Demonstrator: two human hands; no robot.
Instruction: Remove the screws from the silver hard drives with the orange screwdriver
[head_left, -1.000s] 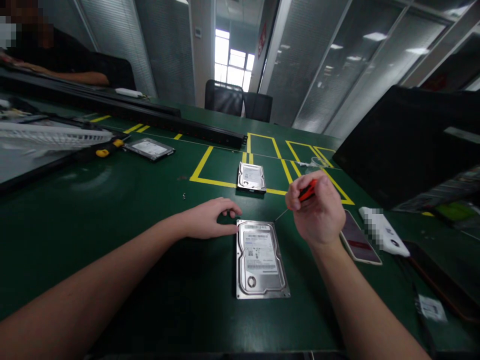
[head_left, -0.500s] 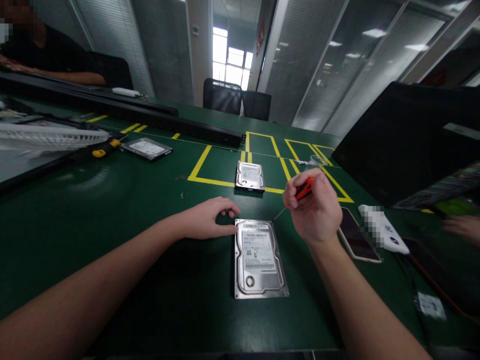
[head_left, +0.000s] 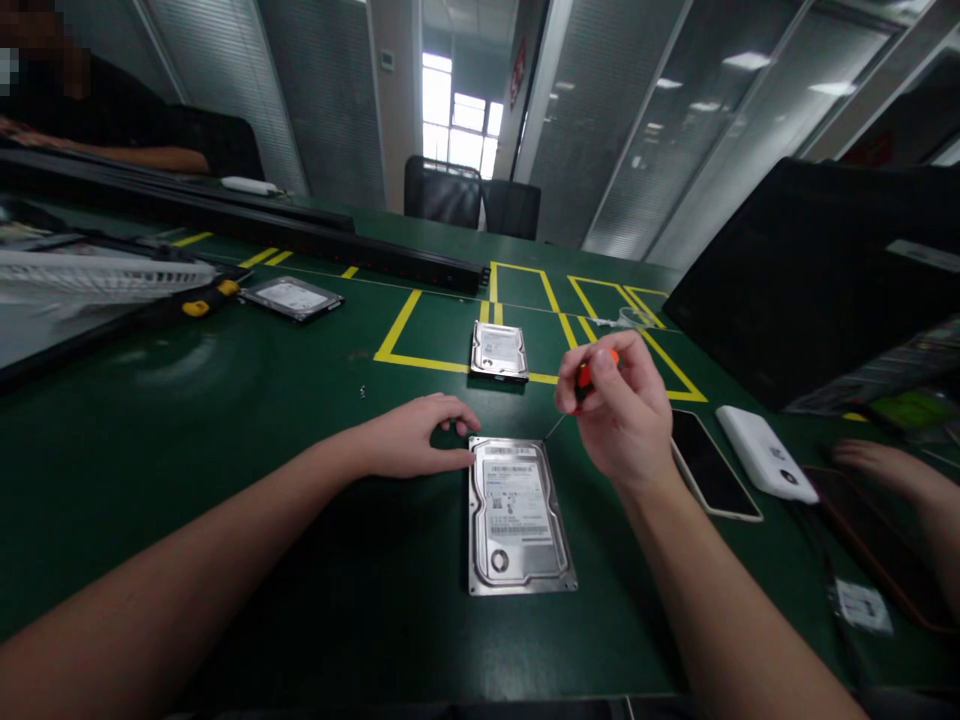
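Observation:
A silver hard drive [head_left: 517,515] lies label up on the green table [head_left: 247,430] in front of me. My left hand [head_left: 416,437] rests on the table, fingers curled, its fingertips against the drive's far left corner. My right hand [head_left: 619,410] is closed on a small screwdriver with an orange handle [head_left: 587,373]. The thin shaft points down toward the drive's far right corner. A second hard drive [head_left: 499,351] lies farther back on a yellow tape line.
A third drive [head_left: 291,296] and a yellow-handled tool [head_left: 202,300] lie at the left. A phone [head_left: 709,463] and a white device [head_left: 765,453] sit at my right, by another person's hand [head_left: 881,465]. A black power strip [head_left: 360,255] crosses the back. A person sits far left.
My right hand has shifted slightly left with the screwdriver. Another person's hand has come into view at the right edge. My left hand has stayed put.

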